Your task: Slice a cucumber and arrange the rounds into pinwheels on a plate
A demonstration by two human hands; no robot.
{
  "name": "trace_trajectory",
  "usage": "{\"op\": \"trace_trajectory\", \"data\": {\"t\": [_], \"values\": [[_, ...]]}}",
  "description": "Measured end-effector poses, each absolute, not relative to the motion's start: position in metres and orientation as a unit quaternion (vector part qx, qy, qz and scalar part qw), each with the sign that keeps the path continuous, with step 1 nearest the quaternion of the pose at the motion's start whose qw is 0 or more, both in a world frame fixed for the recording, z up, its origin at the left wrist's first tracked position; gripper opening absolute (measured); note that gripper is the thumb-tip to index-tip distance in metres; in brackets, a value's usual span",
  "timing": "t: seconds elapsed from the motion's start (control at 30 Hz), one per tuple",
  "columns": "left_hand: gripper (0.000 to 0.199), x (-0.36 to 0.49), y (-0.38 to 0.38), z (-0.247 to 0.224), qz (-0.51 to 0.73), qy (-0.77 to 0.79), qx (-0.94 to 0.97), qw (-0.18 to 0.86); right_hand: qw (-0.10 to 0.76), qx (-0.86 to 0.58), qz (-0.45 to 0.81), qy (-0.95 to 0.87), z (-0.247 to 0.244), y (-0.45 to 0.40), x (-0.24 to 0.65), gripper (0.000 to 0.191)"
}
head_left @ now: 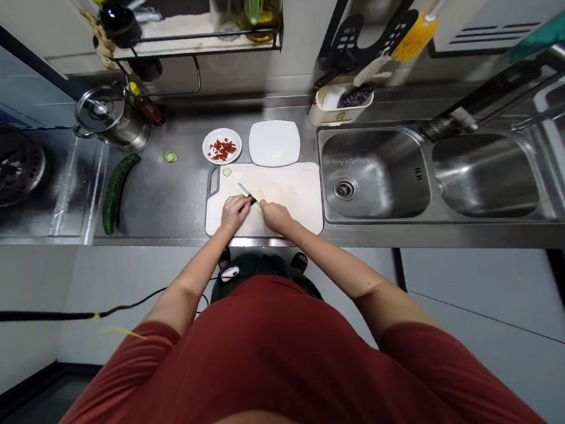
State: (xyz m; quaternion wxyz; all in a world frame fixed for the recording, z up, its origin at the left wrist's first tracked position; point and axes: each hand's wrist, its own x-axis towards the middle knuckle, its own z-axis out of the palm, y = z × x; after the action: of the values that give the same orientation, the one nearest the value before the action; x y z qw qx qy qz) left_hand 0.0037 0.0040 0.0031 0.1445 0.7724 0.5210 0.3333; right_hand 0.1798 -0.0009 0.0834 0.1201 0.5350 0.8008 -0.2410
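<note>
My left hand (234, 213) is closed over a short dark green cucumber piece (252, 201) on the white cutting board (301, 200); most of that piece is hidden under the fingers. Wrapped round the handle of a knife (243, 189), my right hand (276, 217) keeps the blade slanting up and left, close beside the left fingertips. A pale cucumber slice (226, 172) lies near the board's upper left corner. Farther left, more slices (171, 157) rest on the steel counter, and a whole cucumber (118, 193) lies beyond them.
Behind the board stand a plate of chopped red pieces (223, 146) and a white square plate (274, 143). A double sink (379, 211) is at the right. A lidded steel pot (127, 126) and a bottle (147, 106) stand back left, with a stove burner (4, 167) beyond.
</note>
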Motion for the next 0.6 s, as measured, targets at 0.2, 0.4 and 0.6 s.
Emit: {"op": "trace_trajectory", "data": {"t": [0.2, 0.4, 0.6], "values": [[0.021, 0.003, 0.004, 0.004, 0.341, 0.518, 0.772, 0.138, 0.12, 0.537, -0.245, 0.798, 0.088, 0.004, 0.173, 0.031], [0.021, 0.004, 0.004, 0.006, 0.333, 0.525, 0.77, 0.144, 0.118, 0.533, -0.243, 0.802, 0.087, -0.001, 0.18, 0.032], [0.02, 0.004, 0.004, 0.004, 0.338, 0.525, 0.767, 0.146, 0.127, 0.533, -0.239, 0.802, 0.084, -0.007, 0.185, 0.03]]}}
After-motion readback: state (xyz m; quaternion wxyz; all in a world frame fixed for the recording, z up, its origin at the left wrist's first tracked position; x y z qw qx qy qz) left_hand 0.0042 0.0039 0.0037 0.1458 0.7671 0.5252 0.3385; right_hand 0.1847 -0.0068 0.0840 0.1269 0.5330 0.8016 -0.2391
